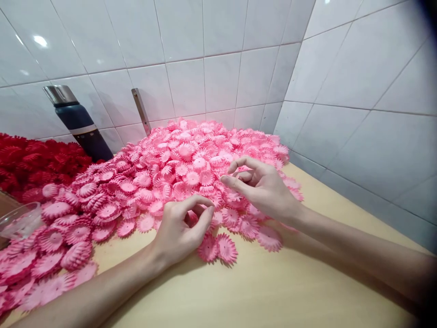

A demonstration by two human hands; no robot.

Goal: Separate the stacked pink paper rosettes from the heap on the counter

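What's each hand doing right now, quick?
Left hand: fingers curled at the edge of the pink paper flowers; whether it grips one cannot be told.
Right hand: raised, loosely open, empty.

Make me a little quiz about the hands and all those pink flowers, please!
1. True or false: the left hand rests at the near edge of the pink flower pile.
2. What stands behind the pile at the wall? A) dark bottle B) teapot C) lamp
3. What colour are the flowers far left?

Key: 1 true. 2 A. 3 red. The right hand hovers over the pile, fingers curled.
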